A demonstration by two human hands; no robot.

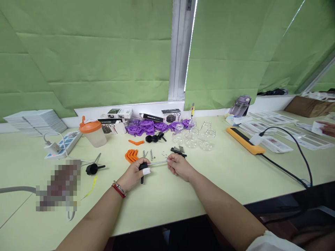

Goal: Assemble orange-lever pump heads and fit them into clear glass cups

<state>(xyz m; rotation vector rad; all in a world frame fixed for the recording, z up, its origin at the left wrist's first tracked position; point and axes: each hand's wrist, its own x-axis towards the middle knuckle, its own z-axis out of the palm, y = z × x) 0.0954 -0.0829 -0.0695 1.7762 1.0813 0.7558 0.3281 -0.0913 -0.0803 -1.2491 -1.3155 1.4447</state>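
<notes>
**A:** Start big. What room do you have?
**B:** The pale tabletop (222,167) runs wide to your left and right. Its near edge crosses under your forearms, well apart from your hands, and that stretch is your room to move. Along the far side, purple parts (148,127) make a row, with clear glass pieces (192,141) standing far and to the right.

**A:** And your hands?
**B:** Your left hand (133,176) is in the near middle, fingers clamped round a black piece (143,166). Your right hand (180,166) is just to its right, fingers together on the tip of a metal rod (157,162). You cannot tell whether they pinch anything tiny too.

**A:** Which way does the rod point?
**B:** To the right, out of the black piece. Its long axis lies nearly level, left to right, the right end slightly farther from you.

**A:** What crowds you?
**B:** Orange pieces (131,155) sit just far of your left hand. Springs (181,149) lie just far of your right. Between those, a few screws (151,155) lie close beyond the rod, with tiny bits (164,154) to their right.
</notes>
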